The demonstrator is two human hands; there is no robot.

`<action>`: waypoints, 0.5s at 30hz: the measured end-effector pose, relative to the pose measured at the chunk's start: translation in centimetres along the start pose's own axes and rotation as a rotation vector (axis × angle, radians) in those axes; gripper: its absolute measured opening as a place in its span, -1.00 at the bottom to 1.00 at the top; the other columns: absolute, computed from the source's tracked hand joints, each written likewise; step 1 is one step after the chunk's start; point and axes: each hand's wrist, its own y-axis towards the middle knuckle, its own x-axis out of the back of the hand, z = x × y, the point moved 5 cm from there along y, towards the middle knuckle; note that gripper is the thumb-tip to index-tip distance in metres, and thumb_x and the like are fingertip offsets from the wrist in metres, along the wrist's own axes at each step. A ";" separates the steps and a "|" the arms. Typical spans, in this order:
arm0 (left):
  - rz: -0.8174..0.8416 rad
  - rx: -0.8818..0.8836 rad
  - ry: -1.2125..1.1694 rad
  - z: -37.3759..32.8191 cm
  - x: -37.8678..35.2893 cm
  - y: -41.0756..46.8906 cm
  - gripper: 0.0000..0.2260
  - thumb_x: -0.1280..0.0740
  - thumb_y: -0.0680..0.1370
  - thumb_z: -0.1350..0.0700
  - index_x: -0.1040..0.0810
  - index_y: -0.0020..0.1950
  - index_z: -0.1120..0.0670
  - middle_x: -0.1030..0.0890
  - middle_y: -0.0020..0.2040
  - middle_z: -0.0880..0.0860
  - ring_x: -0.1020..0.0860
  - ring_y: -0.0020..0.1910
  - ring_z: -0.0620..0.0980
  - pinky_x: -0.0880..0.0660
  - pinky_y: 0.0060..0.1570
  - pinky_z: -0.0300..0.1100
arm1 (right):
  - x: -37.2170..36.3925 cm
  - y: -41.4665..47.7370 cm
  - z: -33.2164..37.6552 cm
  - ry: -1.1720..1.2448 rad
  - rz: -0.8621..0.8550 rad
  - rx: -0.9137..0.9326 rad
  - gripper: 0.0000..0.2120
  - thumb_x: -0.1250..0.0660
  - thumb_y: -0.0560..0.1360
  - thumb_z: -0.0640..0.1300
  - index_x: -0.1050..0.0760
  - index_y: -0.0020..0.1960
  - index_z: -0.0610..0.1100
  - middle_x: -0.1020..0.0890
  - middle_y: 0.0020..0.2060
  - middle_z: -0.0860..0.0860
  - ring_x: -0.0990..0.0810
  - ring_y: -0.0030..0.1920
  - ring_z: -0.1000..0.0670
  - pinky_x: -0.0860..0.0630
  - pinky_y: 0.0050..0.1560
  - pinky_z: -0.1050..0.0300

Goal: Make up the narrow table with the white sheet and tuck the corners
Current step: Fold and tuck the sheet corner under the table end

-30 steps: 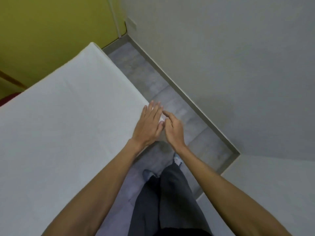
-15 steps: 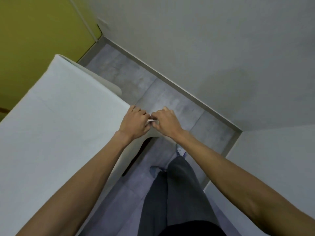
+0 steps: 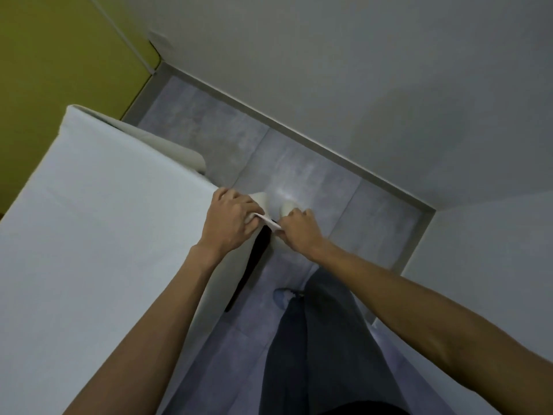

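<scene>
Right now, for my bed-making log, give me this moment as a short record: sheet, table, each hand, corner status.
sheet: white sheet spread over the top, mostly smooth
table: narrow table, dark side showing under the near corner
left: left hand grips the sheet's corner fold at the table edge
right: right hand pinches the same fold, taut between both hands
near corner: not yet tucked
far end: flap hangs loose

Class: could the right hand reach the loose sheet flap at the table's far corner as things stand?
Probably not yet: the right hand grips the near sheet corner. Only bare floor lies between it and the flap.
</scene>
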 end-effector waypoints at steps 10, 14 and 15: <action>-0.091 -0.064 -0.029 0.5 -0.8 -0.2 -0.87 -0.39 0.52 -0.15 -0.65 -0.08 -0.13 -0.63 -0.16 -0.18 -0.47 -0.13 -0.05 -0.28 0.15 -0.10 | -10.1 1.9 -6.1 0.083 0.187 -0.202 -0.73 -0.21 0.62 -0.08 -0.51 0.29 -0.03 -0.61 0.17 -0.05 -0.54 0.19 -0.06 -0.34 0.25 0.02; -0.202 -0.085 -0.029 0.8 -1.5 -0.1 -0.83 -0.35 0.56 -0.16 -0.64 -0.10 -0.11 -0.62 -0.16 -0.19 -0.44 -0.13 -0.05 -0.21 0.12 -0.13 | -13.5 3.7 -8.1 0.139 0.190 -0.252 -0.74 -0.21 0.62 -0.09 -0.52 0.27 -0.03 -0.61 0.17 -0.05 -0.54 0.20 -0.08 -0.34 0.27 -0.01; -0.223 -0.090 -0.020 0.9 -1.6 -0.1 -0.83 -0.35 0.56 -0.16 -0.64 -0.11 -0.11 -0.62 -0.17 -0.19 -0.44 -0.14 -0.05 -0.21 0.11 -0.12 | -14.1 4.0 -8.4 0.154 0.189 -0.255 -0.73 -0.21 0.62 -0.08 -0.51 0.29 -0.03 -0.61 0.19 -0.05 -0.52 0.23 -0.09 -0.33 0.28 -0.03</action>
